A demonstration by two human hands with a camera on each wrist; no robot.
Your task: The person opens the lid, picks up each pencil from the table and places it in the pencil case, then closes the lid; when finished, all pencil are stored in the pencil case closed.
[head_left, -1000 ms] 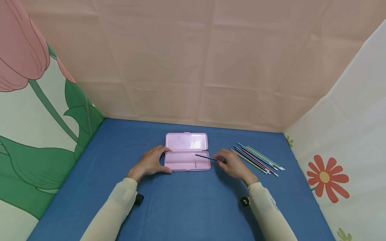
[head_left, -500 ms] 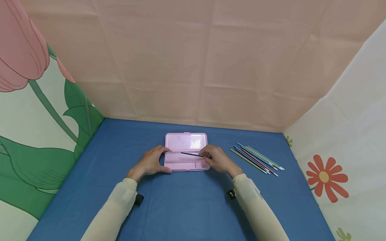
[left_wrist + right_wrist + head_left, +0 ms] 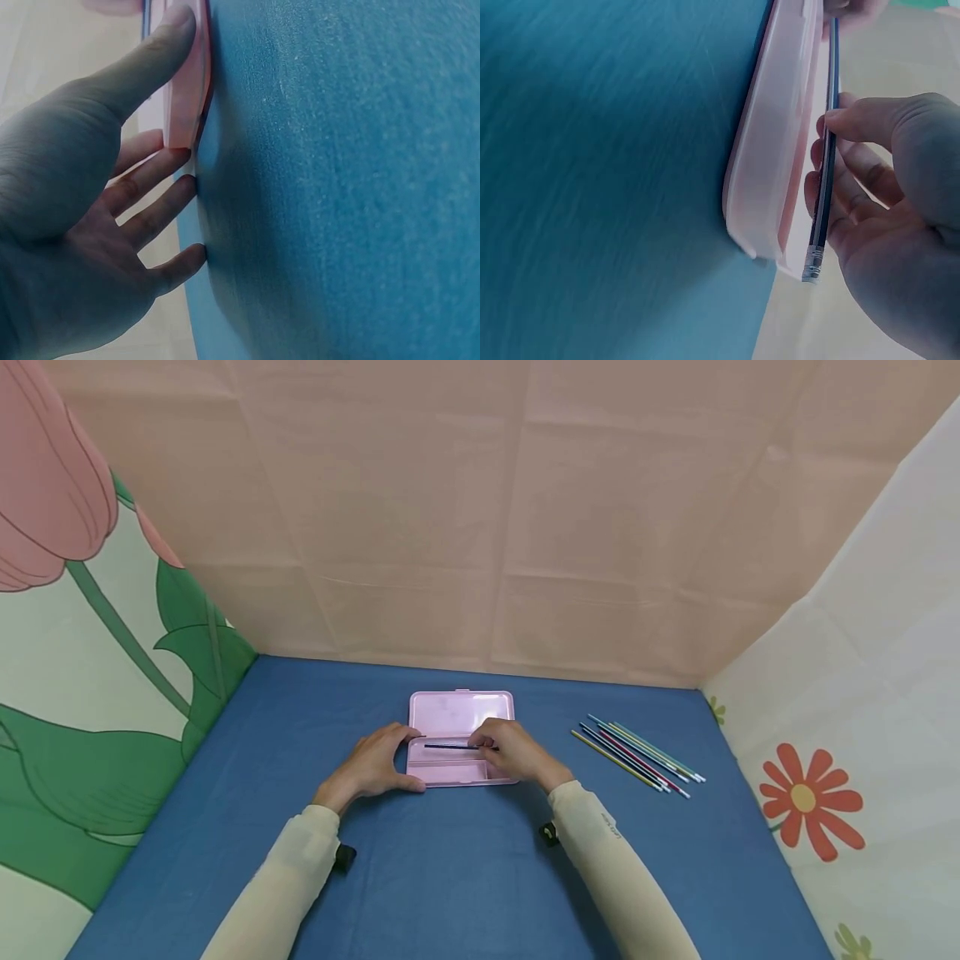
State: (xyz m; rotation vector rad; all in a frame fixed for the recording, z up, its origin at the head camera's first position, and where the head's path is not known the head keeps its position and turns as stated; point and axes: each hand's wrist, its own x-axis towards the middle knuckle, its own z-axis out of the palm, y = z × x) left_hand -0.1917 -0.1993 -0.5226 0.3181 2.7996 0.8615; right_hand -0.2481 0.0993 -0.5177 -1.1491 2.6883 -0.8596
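Note:
A pink pencil case (image 3: 447,773) lies with its lid raised on the blue cloth, its tray divided into compartments. My left hand (image 3: 378,762) holds the case's left end, thumb along the front side and fingers by the end and back, as the left wrist view shows. Between the thumb and fingers of my right hand (image 3: 516,752) is a dark pencil (image 3: 827,161) with a metal ferrule at its near end. It lies lengthwise over the case's rear compartment, its other end pointing left. In the right wrist view the pencil is just above the case's rim.
To the right, several pencils (image 3: 637,756) in yellow, dark, red and light green-blue lie side by side in a slanted bunch. A beige cloth wall (image 3: 480,527) rises behind the table, with flower-printed cloths on the left and right.
My right hand has moved left with the pencil, from beside the case to over its tray. My left hand has stayed on the case's left end.

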